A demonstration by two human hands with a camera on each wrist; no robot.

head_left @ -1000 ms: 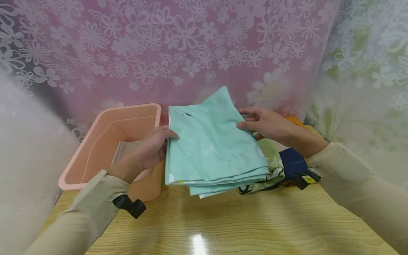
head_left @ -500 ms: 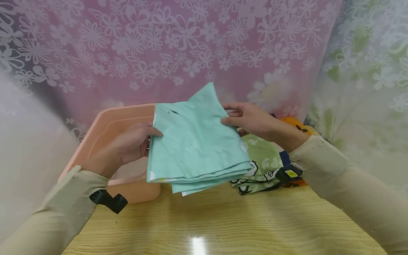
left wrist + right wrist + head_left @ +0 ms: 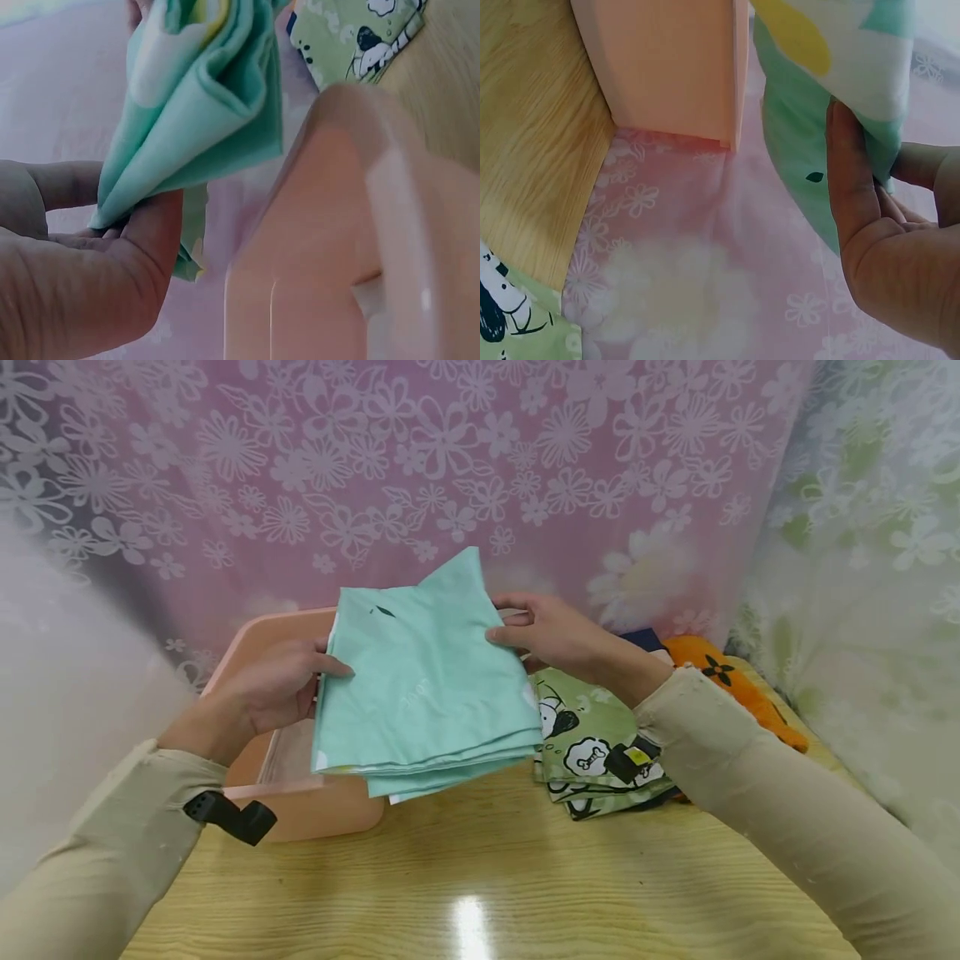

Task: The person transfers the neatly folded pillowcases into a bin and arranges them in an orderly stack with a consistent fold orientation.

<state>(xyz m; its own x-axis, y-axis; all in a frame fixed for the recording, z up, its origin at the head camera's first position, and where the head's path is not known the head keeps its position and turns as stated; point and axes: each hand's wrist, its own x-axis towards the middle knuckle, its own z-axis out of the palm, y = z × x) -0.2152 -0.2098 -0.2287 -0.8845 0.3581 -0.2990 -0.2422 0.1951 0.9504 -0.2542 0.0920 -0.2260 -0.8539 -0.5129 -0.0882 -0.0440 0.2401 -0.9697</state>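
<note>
A folded mint-green cloth [image 3: 431, 685] is held up in the air between my two hands, one corner peaking at its top. My left hand [image 3: 273, 689] pinches its left edge, thumb in front; the left wrist view shows the layered folds of the cloth [image 3: 195, 112] between thumb and fingers. On the opposite edge, my right hand [image 3: 555, 635] pinches the cloth, whose white and yellow print [image 3: 802, 37] shows in the right wrist view. Behind the cloth's left part stands a pink plastic bin [image 3: 300, 814], partly hidden, with a pale flat item [image 3: 288, 756] inside.
To the right lies a folded green cartoon-print cloth [image 3: 592, 727], with an orange cloth [image 3: 720, 677] and a dark blue one [image 3: 641, 639] behind it. The wooden table [image 3: 420, 877] meets a pink floral curtain [image 3: 450, 468] at the back.
Both hands have carried the mint-green cloth leftward, from beside the bin to in front of its right part. More of the green cartoon-print cloth and the orange cloth now shows.
</note>
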